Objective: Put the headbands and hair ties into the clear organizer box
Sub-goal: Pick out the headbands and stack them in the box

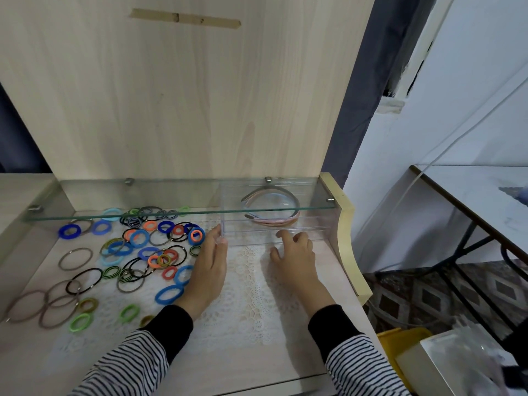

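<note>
Released fingers (217, 238) of the left hand (210, 270) and right hand (297, 260) meet the clear organizer box (251, 238) at centre frame, with scattered hair ties (137, 252) lying leftward, nearest the left hand.

The clear organizer box (251, 238) sits at the back right of the desk (43, 361), partly under the glass shelf (171, 214) that runs along the back panel (171, 95). The headbands (274, 221) lie inside the box. To its left, the hair ties (160, 260) are scattered over the desk and the lace mat (248, 295). The left hand (208, 270) touches the box's near left corner; the right hand (297, 261) rests on the mat just before its near wall. A side table (485, 190) stands off to the right.
</note>
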`<state>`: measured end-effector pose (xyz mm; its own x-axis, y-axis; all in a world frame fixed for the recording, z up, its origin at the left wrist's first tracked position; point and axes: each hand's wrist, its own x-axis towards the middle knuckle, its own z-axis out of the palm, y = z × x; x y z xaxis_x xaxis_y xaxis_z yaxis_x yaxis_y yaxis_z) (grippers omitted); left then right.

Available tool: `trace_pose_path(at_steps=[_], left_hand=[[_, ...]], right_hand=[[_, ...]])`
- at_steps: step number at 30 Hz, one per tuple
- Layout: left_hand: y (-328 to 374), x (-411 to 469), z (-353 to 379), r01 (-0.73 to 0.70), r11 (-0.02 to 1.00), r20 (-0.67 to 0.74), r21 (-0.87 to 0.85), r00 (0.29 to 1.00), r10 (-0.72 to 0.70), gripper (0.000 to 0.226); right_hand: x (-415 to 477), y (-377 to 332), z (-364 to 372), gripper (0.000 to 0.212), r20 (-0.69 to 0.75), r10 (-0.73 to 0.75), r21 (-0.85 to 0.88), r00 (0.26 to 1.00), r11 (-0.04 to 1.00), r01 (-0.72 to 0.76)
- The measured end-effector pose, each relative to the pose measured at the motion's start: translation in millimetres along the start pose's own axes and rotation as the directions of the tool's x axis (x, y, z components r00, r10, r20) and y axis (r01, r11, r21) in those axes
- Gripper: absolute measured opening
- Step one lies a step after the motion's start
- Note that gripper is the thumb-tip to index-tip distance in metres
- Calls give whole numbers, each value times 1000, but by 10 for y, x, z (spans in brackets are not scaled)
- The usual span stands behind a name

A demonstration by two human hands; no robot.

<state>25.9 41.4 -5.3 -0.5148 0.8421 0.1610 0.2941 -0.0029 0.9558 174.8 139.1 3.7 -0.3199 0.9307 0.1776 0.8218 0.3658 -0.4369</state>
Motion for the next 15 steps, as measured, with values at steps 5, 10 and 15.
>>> trace_pose_path(at_steps=[5, 10, 15], left_hand=[[4, 17, -21, 16, 1000, 18, 19, 1000, -17, 43], [-41, 50, -59, 10, 997, -6, 76, 1000, -9, 48], [-5, 32, -54, -2, 996, -28, 89, 1000, 4, 54]], right_hand=[[-42, 12, -68, 32, -31, -6, 8, 999, 1000, 6], [-165, 84, -116, 29, -73, -33, 39, 997, 999, 36], [-302, 170, -162, 24, -162, -84, 124, 983, 987, 105]])
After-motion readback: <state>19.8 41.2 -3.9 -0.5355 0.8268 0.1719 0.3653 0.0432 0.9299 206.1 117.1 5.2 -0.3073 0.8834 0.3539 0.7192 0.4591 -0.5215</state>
